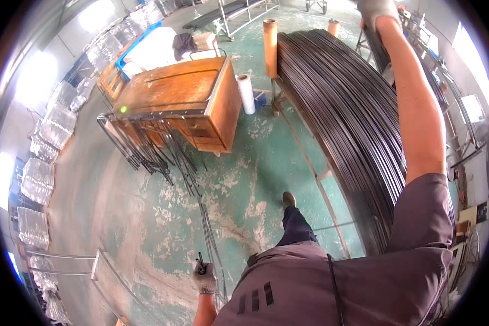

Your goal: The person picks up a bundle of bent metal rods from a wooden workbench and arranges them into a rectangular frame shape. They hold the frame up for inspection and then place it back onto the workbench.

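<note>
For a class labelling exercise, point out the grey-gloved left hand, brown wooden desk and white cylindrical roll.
Grey-gloved left hand (204, 280): head view, middle of the glove.
Brown wooden desk (171, 84): head view, its flat top.
White cylindrical roll (246, 94): head view, its side.

The stacked rods (337, 108) show smooth metal with a satin sheen, the desk (171, 84) glossy wood, the gloves (204, 281) rough knit cloth.

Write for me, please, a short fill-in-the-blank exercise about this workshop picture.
1. The left hand, closed around thin dark rods, and the right hand both wear ____.
2. The brown desk is made of ____.
3. The roll beside the desk is ____ in colour.
4. Around its pale worn patches, the floor is ____.

Missing words: gloves; wood; white; green.
</note>
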A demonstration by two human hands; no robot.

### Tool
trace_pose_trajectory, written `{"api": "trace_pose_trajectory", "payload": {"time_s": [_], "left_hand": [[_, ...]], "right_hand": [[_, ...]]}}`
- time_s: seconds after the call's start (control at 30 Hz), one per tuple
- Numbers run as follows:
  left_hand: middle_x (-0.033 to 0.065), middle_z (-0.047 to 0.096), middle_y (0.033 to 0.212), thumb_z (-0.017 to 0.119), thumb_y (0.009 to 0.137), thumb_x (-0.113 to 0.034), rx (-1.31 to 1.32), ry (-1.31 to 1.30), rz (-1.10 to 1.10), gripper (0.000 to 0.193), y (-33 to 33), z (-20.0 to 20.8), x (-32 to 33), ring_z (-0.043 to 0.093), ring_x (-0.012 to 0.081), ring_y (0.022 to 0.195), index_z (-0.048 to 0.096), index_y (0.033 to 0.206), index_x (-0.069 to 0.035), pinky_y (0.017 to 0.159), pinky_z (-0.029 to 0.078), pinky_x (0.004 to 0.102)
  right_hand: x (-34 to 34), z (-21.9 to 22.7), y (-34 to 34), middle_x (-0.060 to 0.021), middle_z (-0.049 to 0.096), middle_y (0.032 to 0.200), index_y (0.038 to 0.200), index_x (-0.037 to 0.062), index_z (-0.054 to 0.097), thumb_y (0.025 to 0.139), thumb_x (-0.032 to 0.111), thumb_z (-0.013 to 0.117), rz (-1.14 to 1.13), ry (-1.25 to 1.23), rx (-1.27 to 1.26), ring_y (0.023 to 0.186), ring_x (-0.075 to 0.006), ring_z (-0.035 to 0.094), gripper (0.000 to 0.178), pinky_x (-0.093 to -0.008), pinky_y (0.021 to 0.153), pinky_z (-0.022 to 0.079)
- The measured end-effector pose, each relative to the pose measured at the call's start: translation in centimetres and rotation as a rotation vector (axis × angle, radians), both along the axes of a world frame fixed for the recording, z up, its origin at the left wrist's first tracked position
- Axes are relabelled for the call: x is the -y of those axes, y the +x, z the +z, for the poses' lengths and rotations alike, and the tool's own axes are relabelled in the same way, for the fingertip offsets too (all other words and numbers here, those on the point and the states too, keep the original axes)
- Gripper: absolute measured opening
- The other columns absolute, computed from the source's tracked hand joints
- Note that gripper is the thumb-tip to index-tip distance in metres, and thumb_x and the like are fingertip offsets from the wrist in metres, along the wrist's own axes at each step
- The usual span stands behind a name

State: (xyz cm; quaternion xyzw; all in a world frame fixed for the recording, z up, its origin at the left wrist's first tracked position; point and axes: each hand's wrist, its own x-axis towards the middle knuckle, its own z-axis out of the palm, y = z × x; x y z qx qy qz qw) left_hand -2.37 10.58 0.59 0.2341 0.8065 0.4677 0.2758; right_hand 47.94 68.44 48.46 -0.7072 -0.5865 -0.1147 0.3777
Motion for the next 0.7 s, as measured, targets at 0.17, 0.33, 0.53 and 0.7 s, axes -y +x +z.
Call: {"api": "trace_pose_trajectory", "payload": {"time_s": [0.17, 0.33, 0.53, 0.7], "left_hand": [[-0.0031, 0.055, 0.065, 0.08, 0.09, -0.007, -0.011, -0.045, -0.158, 0.019, 5.9, -4.4, -11.2, 0.048, 0.006, 0.066, 0.065, 0.079, -0.004, 0.059, 0.041, 0.0299], [-0.007, 0.054, 0.07, 0.079, 0.091, -0.005, -0.002, 0.023, -0.042, 0.019, 5.2, 1.0, -20.9, 0.048, 0.0044, 0.069, 0.065, 0.079, -0.005, 0.061, 0.041, 0.0293], [-0.0037, 0.062, 0.069, 0.076, 0.095, -0.011, 0.148, -0.144, 0.136, 0.01, 4.1, 3.4, -32.1, 0.055, 0.0066, 0.062, 0.074, 0.087, -0.005, 0.056, 0.045, 0.0286], [-0.0013, 0.065, 0.071, 0.08, 0.095, -0.014, 0.275, -0.079, 0.287, 0.012, 2.9, 0.7, -37.7, 0.059, 0.0102, 0.057, 0.076, 0.093, -0.004, 0.052, 0.048, 0.0302]], "right_hand": [[-18.0, -12.2, 11.7, -0.0217, 0.076, 0.118, 0.122, 0.0115, 0.077, 0.11, 0.053, 0.047, -0.008, -0.267, 0.276, 0.112, -0.0447, 0.071, 0.053, -0.0526, 0.099, 0.056], [-26.9, -26.0, 10.6, -0.0201, 0.073, 0.125, 0.125, 0.0177, 0.072, 0.106, 0.053, 0.052, 0.015, -0.432, 0.057, 0.119, -0.0448, 0.067, 0.045, -0.0543, 0.098, 0.055], [-33.7, -35.9, 9.0, -0.0174, 0.077, 0.12, 0.124, 0.0248, 0.076, 0.106, 0.052, 0.053, -0.062, -0.581, 0.099, 0.114, -0.0437, 0.071, 0.04, -0.0539, 0.095, 0.057], [-36.1, -38.6, 2.5, -0.0138, 0.075, 0.124, 0.126, 0.0214, 0.077, 0.103, 0.041, 0.068, -0.168, -0.182, 0.51, 0.115, -0.0368, 0.07, 0.032, -0.0501, 0.095, 0.061]]}}
